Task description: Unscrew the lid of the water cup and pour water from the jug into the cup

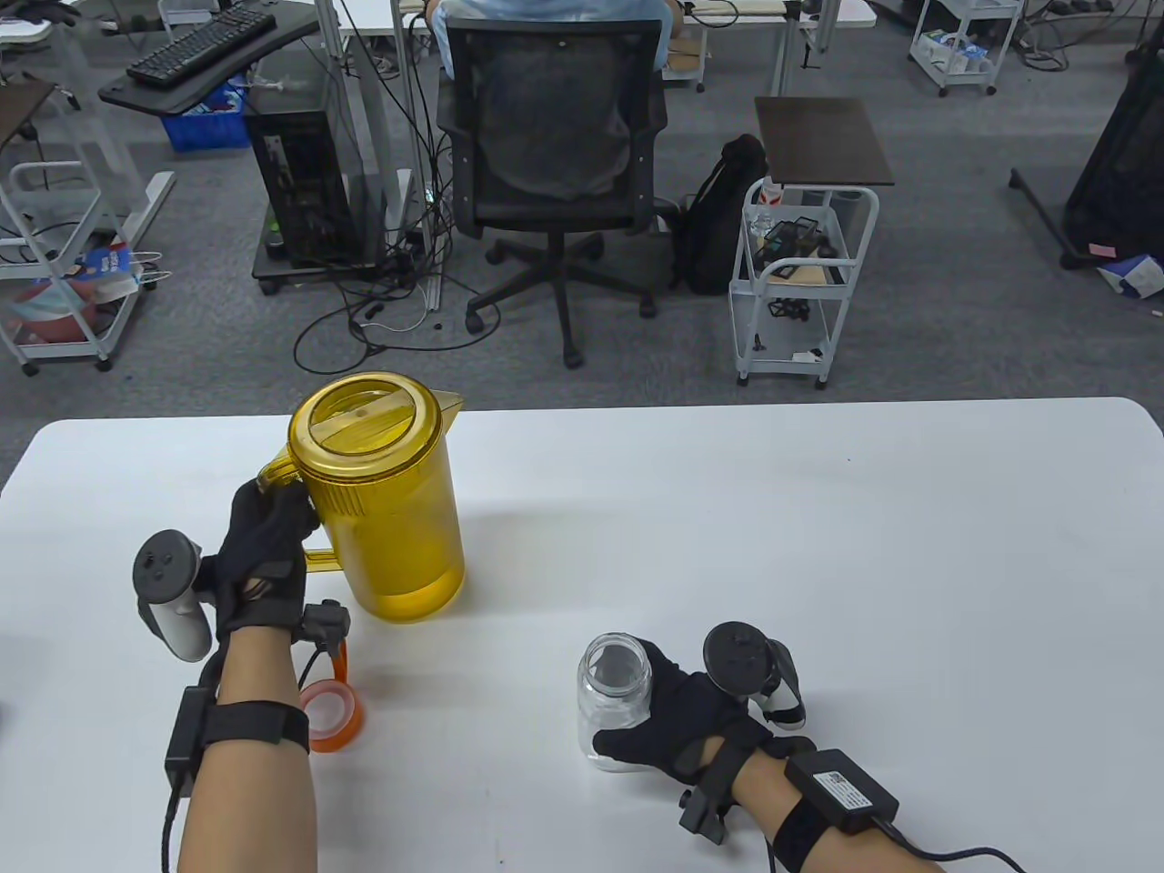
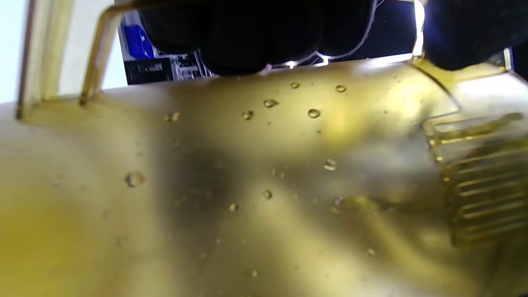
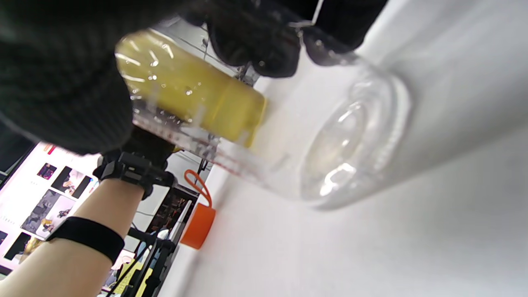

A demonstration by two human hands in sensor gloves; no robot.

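A yellow see-through jug point(image 1: 386, 509) with its lid on stands upright at the left of the white table point(image 1: 818, 546), some water in its bottom. My left hand point(image 1: 273, 532) grips its handle. In the left wrist view the jug wall point(image 2: 264, 185), dotted with droplets, fills the frame under my fingers point(image 2: 247, 37). The clear cup point(image 1: 611, 696) stands open-mouthed near the front edge, and my right hand point(image 1: 668, 714) holds it from the right. The cup point(image 3: 342, 144) looks empty in the right wrist view. Its orange lid point(image 1: 332, 717) lies on the table by my left forearm.
Beyond the table's far edge a person sits in a black office chair point(image 1: 555, 155). A white wire cart point(image 1: 800, 273) stands to its right and a computer tower point(image 1: 305, 191) to its left. Bare tabletop stretches to the right of the jug and cup.
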